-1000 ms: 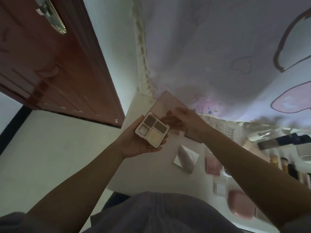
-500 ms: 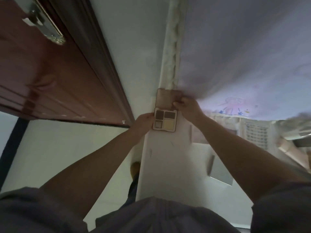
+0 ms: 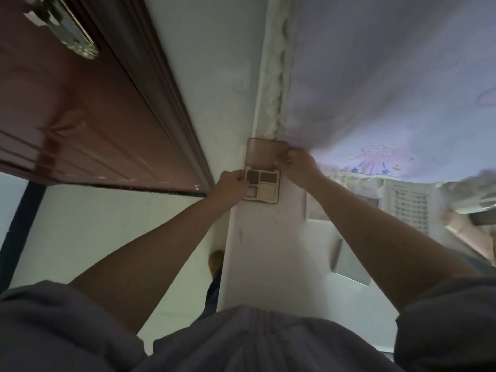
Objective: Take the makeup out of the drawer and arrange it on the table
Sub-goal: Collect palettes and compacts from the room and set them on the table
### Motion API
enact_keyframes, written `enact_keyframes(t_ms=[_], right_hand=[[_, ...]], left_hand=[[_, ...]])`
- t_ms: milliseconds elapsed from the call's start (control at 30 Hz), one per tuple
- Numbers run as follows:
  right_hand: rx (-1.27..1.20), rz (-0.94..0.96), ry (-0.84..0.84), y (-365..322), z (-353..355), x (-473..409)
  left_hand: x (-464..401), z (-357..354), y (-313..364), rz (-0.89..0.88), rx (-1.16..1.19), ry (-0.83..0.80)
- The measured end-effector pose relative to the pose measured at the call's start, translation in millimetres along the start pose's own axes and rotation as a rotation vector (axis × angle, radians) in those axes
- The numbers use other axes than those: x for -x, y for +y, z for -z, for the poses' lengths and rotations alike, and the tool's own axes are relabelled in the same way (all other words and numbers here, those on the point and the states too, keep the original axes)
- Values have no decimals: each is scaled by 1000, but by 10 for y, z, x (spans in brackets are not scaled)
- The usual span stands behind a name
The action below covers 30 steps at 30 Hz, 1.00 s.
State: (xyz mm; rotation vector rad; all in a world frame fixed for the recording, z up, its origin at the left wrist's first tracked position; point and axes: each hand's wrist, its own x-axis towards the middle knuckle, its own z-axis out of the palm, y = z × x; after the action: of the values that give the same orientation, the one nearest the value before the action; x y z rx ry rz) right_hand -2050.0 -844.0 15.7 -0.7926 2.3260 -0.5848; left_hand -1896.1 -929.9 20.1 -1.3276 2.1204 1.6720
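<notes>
Left hand [image 3: 230,187] pinches the left edge of the open eyeshadow palette [image 3: 261,186], fingers curled round its base. Right hand [image 3: 296,165] grips the right edge of the raised lid [image 3: 264,154], fingertips folded over it. Both hands are therefore closed on the one item, one on each half.

The palette sits at the far end of the white table [image 3: 268,251], against the wall [image 3: 214,76]. Whether the base rests fully on the surface or hovers just above cannot be told.

Step in hand, as judged: setting the palette down opened for display. To do it well, the base should be kept flat and square to the table edge, with the lid eased back slowly so the hinge is not forced, and the left hand letting go last.

Materials: the case looks like hard, smooth plastic, rectangular with rounded corners. It holds four pans, two dark brown above, a pale grey and a cream below, all matte powder. The lid is a tinted brownish panel. The tabletop is smooth with small scuff marks. Beside it hangs a soft lilac cloth [image 3: 389,89] with a drawn flower.
</notes>
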Motion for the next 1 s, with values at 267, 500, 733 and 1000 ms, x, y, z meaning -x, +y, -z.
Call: enact_keyframes(t_ms=[267, 500, 733, 1000], right_hand=[[478, 302, -117, 760, 447, 705], [732, 426, -23, 1081, 120, 893], [106, 474, -113, 850, 212, 1235], [-183, 455, -227, 494, 581, 1354]], left_hand=[[586, -616, -9, -294, -37, 172], [573, -1237, 224, 47, 82, -115], [860, -965, 43, 249, 842, -382], [963, -828, 33, 169, 1108, -520]])
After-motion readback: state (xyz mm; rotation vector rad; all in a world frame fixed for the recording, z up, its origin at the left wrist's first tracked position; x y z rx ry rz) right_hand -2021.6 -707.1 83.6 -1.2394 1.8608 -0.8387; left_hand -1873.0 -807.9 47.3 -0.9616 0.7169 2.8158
